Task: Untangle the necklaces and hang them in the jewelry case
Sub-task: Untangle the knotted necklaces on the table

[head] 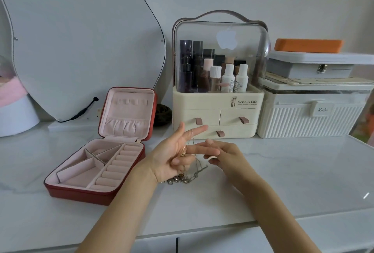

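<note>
Both forearms reach over the glossy white tabletop (283, 171); my left hand (174, 155), fingers spread, has thin necklaces (185, 179) draped over it at lower centre. My right hand (224, 155) hovers relaxed and empty just beside, with the red jewelry case (97, 193), pink velvet-lined, lying open at the left.

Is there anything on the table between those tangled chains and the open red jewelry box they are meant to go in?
Nothing visible. The tangled necklaces hang from the left hand just right of the open red jewelry case; only bare tabletop lies between them.
</note>
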